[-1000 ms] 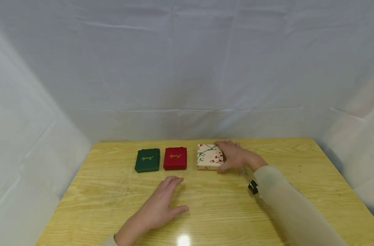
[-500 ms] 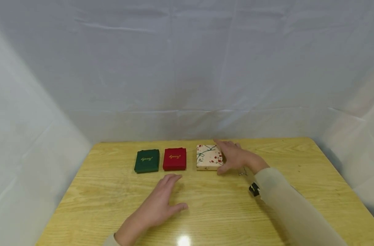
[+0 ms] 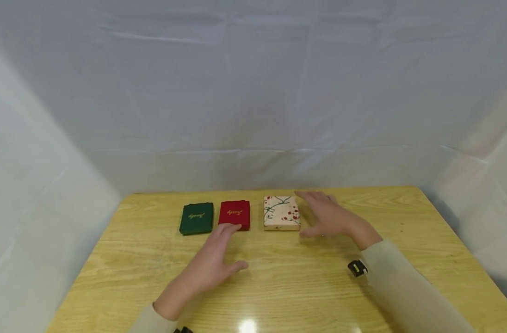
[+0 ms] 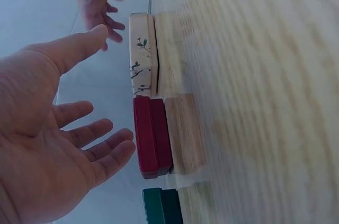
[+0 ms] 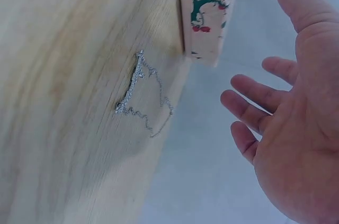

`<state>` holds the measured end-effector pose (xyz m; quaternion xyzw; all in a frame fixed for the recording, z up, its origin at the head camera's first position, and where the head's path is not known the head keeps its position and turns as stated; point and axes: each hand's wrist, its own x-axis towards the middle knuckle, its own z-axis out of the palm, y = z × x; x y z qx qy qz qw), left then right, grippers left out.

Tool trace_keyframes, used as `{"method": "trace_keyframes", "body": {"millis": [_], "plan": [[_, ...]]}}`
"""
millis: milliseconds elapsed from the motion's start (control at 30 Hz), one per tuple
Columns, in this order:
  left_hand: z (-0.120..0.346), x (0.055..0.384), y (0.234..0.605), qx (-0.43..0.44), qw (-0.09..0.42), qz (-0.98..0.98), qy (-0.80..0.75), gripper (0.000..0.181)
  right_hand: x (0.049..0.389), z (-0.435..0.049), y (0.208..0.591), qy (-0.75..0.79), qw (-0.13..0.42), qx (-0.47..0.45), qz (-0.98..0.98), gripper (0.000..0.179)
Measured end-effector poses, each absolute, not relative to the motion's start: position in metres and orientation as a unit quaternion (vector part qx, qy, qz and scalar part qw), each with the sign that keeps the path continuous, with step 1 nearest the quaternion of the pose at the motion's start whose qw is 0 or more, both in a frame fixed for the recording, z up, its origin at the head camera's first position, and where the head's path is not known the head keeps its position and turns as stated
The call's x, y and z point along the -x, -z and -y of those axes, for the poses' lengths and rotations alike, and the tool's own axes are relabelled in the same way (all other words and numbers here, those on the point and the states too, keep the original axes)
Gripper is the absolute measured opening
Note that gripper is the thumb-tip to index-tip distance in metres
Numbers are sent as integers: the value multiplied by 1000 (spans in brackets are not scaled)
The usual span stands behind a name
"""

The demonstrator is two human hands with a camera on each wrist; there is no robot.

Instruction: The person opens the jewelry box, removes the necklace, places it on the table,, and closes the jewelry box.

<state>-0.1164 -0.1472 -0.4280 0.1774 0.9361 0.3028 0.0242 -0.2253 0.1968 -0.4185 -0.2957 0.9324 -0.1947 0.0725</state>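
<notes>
The flat square cream box with red blossoms (image 3: 281,213), seemingly of cardboard, lay near the yellow wooden tabletop's (image 3: 278,273) far edge, just left of the right hand (image 3: 330,216), nearer than the left hand (image 3: 207,261), both grasping nothing.

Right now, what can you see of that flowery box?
The flowery box is low, squarish and cream-coloured, printed with dark green branches and red blossoms, and looks like covered card. A seam shows along its side, and it looks closed. It lies flat on the wooden table, to the right of the red box with a gap between. The right hand is just to its right, not gripping it.
</notes>
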Motion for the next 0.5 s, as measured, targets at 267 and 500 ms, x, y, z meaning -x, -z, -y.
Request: {"method": "trace_keyframes", "body": {"millis": [267, 500], "plan": [[155, 133, 428, -174, 24, -936, -306, 91, 197, -202, 415, 202, 49, 306, -929, 110], [159, 149, 427, -183, 9, -941, -285, 92, 175, -205, 414, 190, 17, 325, -926, 100]]}}
